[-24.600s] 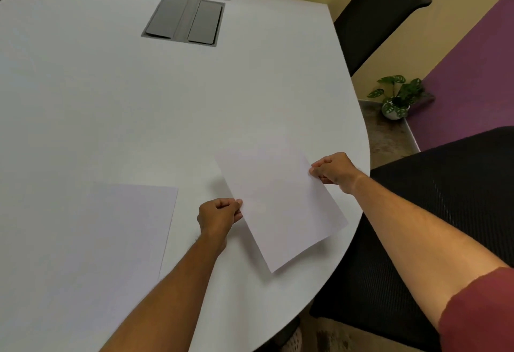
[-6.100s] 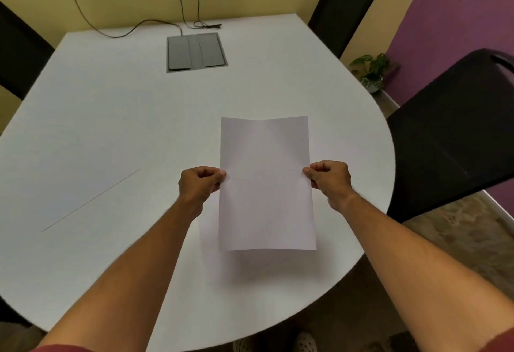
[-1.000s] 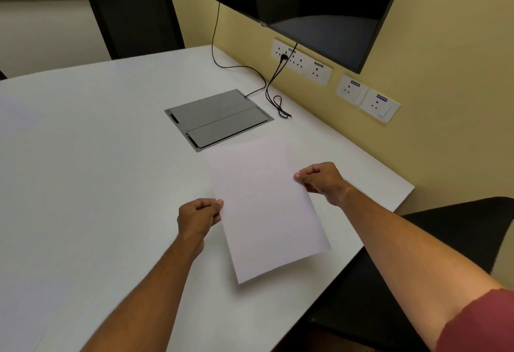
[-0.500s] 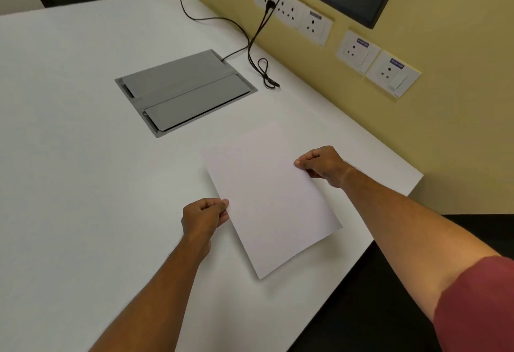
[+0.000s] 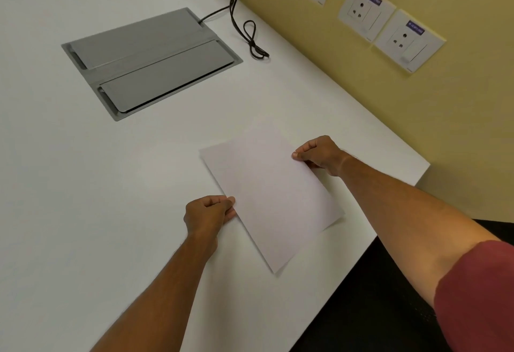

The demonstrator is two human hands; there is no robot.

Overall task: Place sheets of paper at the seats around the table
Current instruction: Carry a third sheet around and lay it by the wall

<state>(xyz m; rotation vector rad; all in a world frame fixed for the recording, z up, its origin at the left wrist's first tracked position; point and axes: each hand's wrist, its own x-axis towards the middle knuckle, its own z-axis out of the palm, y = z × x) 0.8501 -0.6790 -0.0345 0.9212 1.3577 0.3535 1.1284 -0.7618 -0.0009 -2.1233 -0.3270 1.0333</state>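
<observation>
A blank white sheet of paper (image 5: pixel 271 196) lies low over the white table (image 5: pixel 83 198), near its right edge and turned at an angle. My left hand (image 5: pixel 207 215) pinches the sheet's left long edge. My right hand (image 5: pixel 319 154) pinches the opposite edge, nearer the wall. A thin shadow shows under the sheet's near corner. A black chair seat (image 5: pixel 389 310) sits just beyond the table edge below the sheet.
A grey flip-lid cable box (image 5: pixel 150 59) is set into the table to the far left of the sheet. A black cable (image 5: pixel 250 37) loops on the table beside it. White wall sockets (image 5: pixel 389 26) line the yellow wall to the right.
My view has tilted further down and closer to the table. The sheet has come lower toward the tabletop, both hands still gripping its edges.
</observation>
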